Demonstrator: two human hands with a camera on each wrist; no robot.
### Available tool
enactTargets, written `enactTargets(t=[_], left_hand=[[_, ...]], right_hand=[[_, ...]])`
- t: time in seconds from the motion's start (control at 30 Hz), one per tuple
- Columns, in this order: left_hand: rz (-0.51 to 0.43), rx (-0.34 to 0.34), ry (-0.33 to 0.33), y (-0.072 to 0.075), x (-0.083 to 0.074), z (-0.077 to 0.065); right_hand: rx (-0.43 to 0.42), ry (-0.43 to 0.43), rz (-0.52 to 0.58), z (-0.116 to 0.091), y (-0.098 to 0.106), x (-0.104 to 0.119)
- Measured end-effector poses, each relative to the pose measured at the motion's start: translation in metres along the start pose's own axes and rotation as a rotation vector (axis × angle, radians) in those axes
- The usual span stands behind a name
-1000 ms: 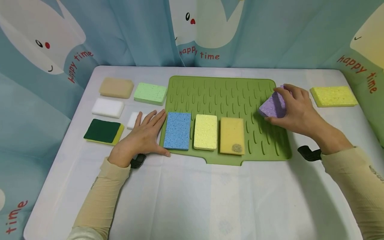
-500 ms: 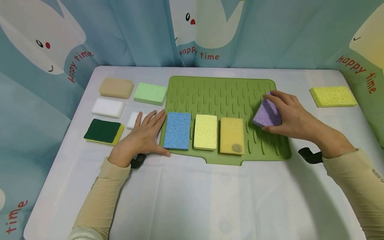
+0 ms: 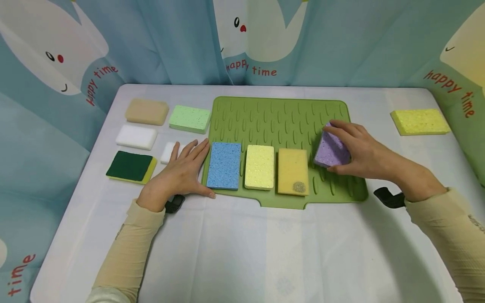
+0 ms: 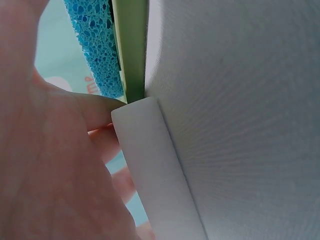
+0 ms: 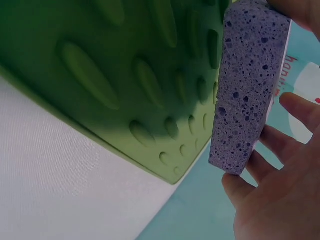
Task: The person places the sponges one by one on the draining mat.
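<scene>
In the head view my right hand (image 3: 365, 151) grips a purple sponge (image 3: 331, 149) by its two ends, thumb at the near end and fingers at the far one. The sponge overlaps the right part of a green ridged mat (image 3: 273, 120); in the right wrist view the purple sponge (image 5: 247, 90) stands over the mat's ridges. My left hand (image 3: 176, 174) lies with fingers spread at the mat's left edge, partly covering a small white sponge (image 3: 169, 151). On the mat, a blue sponge (image 3: 224, 165), a pale yellow sponge (image 3: 259, 167) and an orange-yellow sponge (image 3: 293, 171) lie in a row.
To the left lie a tan sponge (image 3: 147, 111), a light green sponge (image 3: 190, 118), a white sponge (image 3: 136, 136) and a green-and-yellow scouring sponge (image 3: 130, 166). A bright yellow sponge (image 3: 420, 122) lies far right. A printed blue curtain (image 3: 182, 42) backs the white table (image 3: 242, 252).
My right hand has carried the purple sponge left and nearer to me, toward the orange-yellow sponge, turning it more upright in the view. The left hand has stayed at the mat's edge.
</scene>
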State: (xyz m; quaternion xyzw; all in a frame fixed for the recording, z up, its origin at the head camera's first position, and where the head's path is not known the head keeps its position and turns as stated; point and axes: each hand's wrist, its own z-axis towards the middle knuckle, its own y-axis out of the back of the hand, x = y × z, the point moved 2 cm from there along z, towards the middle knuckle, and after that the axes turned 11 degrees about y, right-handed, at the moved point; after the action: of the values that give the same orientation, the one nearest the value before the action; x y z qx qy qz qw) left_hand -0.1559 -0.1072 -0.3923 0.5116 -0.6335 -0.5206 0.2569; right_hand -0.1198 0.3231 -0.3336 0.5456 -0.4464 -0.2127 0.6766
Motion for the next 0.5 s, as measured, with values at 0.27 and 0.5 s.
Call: enactTargets(t=[0.27, 0.5], left_hand=[[0.004, -0.007, -0.009, -0.0004, -0.0004, -0.0004], [0.003, -0.002, -0.003, -0.0009, 0.0004, -0.0003]], right_hand=[[0.053, 0.037, 0.042, -0.0019, -0.0031, 0.0043], [0.132, 0.037, 0.1, -0.0048, -0.0074, 0.0093]])
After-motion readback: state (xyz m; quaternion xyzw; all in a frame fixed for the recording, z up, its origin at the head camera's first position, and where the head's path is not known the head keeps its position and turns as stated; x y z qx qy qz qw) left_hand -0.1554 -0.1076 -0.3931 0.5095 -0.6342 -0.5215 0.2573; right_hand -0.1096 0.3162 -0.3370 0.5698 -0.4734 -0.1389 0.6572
